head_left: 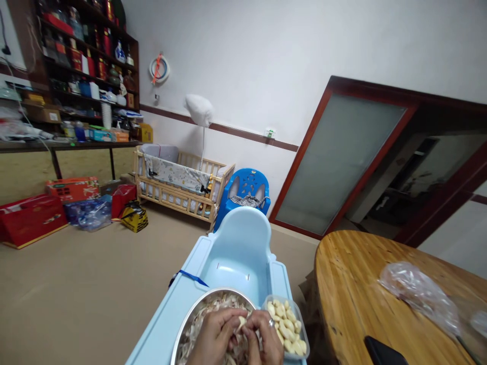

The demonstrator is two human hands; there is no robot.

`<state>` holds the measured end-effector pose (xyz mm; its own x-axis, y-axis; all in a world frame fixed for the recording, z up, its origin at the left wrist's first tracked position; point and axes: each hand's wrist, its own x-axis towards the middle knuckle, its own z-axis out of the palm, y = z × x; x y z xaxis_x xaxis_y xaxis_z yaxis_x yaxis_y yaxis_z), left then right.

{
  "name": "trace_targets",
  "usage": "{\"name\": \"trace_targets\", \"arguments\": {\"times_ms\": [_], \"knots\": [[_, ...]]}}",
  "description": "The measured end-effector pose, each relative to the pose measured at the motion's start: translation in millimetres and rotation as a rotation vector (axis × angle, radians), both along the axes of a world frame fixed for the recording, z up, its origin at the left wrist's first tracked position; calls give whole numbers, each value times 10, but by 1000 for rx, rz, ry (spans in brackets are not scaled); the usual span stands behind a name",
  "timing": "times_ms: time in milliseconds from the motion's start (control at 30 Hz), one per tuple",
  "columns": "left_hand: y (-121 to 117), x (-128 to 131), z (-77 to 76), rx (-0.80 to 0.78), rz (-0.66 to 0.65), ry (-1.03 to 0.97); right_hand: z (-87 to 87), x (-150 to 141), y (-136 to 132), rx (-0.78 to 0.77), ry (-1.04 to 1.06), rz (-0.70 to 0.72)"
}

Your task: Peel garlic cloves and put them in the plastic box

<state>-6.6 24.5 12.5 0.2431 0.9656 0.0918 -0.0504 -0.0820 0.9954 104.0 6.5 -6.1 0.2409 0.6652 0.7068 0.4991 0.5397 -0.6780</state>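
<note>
Both my hands meet over a round metal bowl (190, 324) full of garlic skins. My left hand (213, 337) and my right hand (266, 337) pinch a pale garlic clove (241, 321) between their fingertips. A ring shows on my right hand. Right beside that hand stands a small clear plastic tub (300, 324) holding several peeled cloves (285, 327). Bowl and tub rest on the tray of a light blue baby chair (236, 253).
A round wooden table (361, 299) stands at the right with a crumpled clear plastic bag (418, 291) and a dark phone (384, 352) on it. Behind the chair are a blue plastic chair (247, 185), a wooden crib (178, 185), red boxes (30, 218) and shelves (87, 66).
</note>
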Motion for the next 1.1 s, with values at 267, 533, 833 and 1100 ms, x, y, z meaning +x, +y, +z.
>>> {"name": "trace_targets", "arguments": {"times_ms": [267, 533, 833, 1100], "knots": [[8, -12, 10, -45, 5, -52, -28, -22, -4, 52, -4, -74], [-25, -14, 33, -32, -2, -28, 27, 31, 17, 67, 7, 38], [-8, -11, -19, -23, -11, -33, 66, 19, -8, 68, -42, 12], [-10, 13, -3, -46, 8, -47, -38, 29, 10, 124, -115, -13]]}}
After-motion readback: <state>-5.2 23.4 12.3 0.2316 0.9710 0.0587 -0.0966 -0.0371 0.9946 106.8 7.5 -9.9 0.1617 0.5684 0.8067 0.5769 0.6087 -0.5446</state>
